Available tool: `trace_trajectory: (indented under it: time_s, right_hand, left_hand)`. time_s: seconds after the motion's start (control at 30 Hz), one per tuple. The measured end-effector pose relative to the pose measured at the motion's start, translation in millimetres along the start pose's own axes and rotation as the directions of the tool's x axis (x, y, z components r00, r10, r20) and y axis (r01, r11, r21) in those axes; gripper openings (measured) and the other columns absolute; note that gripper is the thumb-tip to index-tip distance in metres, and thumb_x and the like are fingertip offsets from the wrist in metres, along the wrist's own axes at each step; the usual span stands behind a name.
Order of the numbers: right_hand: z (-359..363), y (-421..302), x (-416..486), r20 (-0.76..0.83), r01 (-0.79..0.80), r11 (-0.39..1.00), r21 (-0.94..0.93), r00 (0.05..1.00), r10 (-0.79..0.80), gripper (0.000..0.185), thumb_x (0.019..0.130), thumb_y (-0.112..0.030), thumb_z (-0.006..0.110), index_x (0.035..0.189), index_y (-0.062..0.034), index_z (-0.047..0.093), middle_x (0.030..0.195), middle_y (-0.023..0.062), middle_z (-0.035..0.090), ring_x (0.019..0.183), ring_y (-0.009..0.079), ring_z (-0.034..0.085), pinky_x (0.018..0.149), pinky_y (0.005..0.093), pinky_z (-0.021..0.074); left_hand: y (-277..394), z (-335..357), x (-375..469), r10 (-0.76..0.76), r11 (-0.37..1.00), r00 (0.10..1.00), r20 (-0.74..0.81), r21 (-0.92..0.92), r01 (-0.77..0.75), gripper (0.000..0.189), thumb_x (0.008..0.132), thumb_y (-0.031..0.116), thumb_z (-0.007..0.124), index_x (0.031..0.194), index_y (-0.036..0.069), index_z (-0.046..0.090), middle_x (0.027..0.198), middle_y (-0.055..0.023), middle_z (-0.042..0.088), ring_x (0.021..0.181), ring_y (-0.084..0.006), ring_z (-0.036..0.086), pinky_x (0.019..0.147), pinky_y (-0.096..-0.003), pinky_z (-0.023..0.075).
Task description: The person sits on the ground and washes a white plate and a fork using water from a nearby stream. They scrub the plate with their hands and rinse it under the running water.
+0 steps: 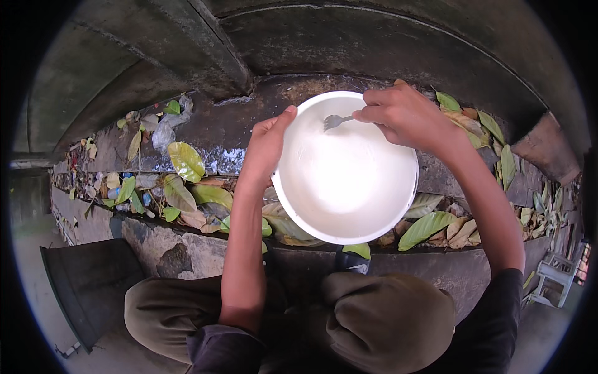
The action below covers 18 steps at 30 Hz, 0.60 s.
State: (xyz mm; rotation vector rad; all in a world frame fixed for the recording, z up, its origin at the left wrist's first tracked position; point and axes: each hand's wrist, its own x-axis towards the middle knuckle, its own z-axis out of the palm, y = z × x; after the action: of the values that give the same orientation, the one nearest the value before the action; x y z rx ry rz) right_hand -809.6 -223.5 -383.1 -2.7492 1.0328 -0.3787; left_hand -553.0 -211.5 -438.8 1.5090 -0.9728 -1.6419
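Note:
A round white bowl (322,196) is tilted towards me in front of my knees, its inside bright with glare. My left hand (268,145) grips its left rim, the thumb up along the edge. In my right hand (397,112), above the bowl's upper right rim, is a grey fork (334,122). The tines point left over the inner wall; whether they touch it I cannot tell. Most of the fork's handle is hidden by my fingers. Faint marks show on the bowl's inner left side.
Below the bowl runs a gutter filled with green and brown leaves (427,231) and litter. A crumpled clear plastic bag (164,133) lies on the wet ledge. A dark bin (93,285) stands at left, a pale plastic stool (553,278) at far right. A concrete wall (327,49) rises behind.

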Motion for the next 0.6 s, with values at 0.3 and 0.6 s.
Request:
trace_trajectory:
  time_s: [0.3, 0.6]
  right_hand:
    - [23.1, 4.4, -9.9, 0.045, 0.044, 0.999, -0.019, 0.998, -0.043, 0.026, 0.071, 0.001, 0.066, 0.095, -0.0068, 0.074, 0.082, 0.0102, 0.063, 0.076, 0.0294, 0.068, 0.069, 0.0410, 0.0568]
    - [45.6, -4.3, -5.0, 0.013, 0.165, 0.985, 0.042, 0.986, -0.166, 0.037, 0.068, 0.000, 0.071, 0.105, -0.0083, 0.074, 0.084, 0.0072, 0.059, 0.075, 0.0264, 0.065, 0.065, 0.0403, 0.0558]
  left_hand:
    - [-5.1, -16.0, 6.8, -0.081, 0.984, 0.991, 0.105, 0.164, 0.064, 0.041, 0.100, 0.040, 0.061, 0.096, 0.002, 0.076, 0.081, -0.0044, 0.072, 0.067, -0.0093, 0.065, 0.065, -0.0265, 0.0512]
    - [-0.3, -18.7, 4.0, -0.187, 0.953, 0.978, 0.094, 0.260, 0.157, 0.040, 0.098, 0.041, 0.064, 0.089, 0.004, 0.076, 0.074, -0.0039, 0.072, 0.060, -0.0108, 0.065, 0.061, -0.0269, 0.0510]
